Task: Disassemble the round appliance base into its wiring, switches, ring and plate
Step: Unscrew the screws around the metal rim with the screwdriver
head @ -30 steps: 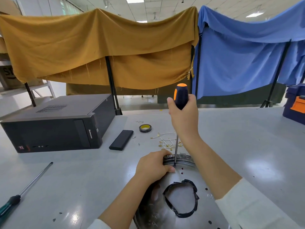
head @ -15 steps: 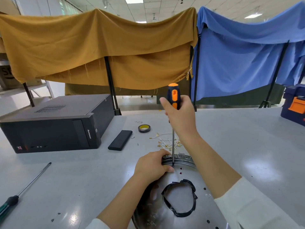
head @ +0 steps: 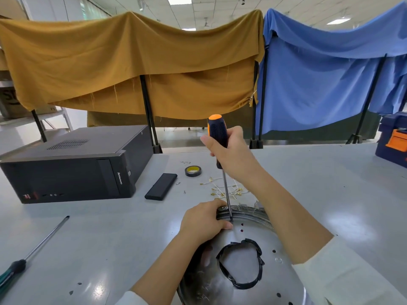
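Two hands are seen at the round metal plate, which lies at the bench's near edge. An orange-and-black screwdriver is gripped upright by the right hand, its tip set at the plate's far rim. That rim is clasped by the left hand.

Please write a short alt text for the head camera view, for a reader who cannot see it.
A right hand holds an orange-and-black screwdriver upright, tip at the far rim of a round metal appliance base that the left hand grips. Behind on the grey table lie a black computer case, a tape roll and loose wires.
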{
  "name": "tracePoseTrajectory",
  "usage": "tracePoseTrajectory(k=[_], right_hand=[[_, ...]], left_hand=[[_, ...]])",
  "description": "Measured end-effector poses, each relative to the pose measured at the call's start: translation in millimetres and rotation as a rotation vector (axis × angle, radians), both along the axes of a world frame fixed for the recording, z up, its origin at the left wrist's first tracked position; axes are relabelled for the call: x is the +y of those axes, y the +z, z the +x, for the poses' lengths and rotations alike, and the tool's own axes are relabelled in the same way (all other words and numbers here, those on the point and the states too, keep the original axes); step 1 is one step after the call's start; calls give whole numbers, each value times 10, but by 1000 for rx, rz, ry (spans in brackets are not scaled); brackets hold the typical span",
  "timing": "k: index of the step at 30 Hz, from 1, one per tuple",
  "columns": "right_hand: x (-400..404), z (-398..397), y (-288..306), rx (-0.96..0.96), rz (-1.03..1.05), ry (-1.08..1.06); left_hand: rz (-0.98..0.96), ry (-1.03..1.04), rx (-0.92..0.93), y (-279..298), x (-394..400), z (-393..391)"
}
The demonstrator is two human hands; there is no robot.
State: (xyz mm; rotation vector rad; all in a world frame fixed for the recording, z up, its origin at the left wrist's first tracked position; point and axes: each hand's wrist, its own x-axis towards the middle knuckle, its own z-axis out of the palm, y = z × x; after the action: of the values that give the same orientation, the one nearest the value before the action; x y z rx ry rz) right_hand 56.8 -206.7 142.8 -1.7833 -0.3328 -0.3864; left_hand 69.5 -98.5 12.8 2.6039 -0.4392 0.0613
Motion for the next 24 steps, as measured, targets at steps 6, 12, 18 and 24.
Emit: tracePoseTrajectory(k=[6,12,18,24], right_hand=[[24,27,-23,-6,291,155],[-65,56,38,103,214,502],[-55,52,-45,-60,227,55],[-29,20,-70,-24,400,399]], left_hand=[[14,-12,-3,-1,0,-11],[22,-22,-1,7,6,-6],[21,-9,-12,-16,11,10],[23,-18,-11,-12,9,-6]])
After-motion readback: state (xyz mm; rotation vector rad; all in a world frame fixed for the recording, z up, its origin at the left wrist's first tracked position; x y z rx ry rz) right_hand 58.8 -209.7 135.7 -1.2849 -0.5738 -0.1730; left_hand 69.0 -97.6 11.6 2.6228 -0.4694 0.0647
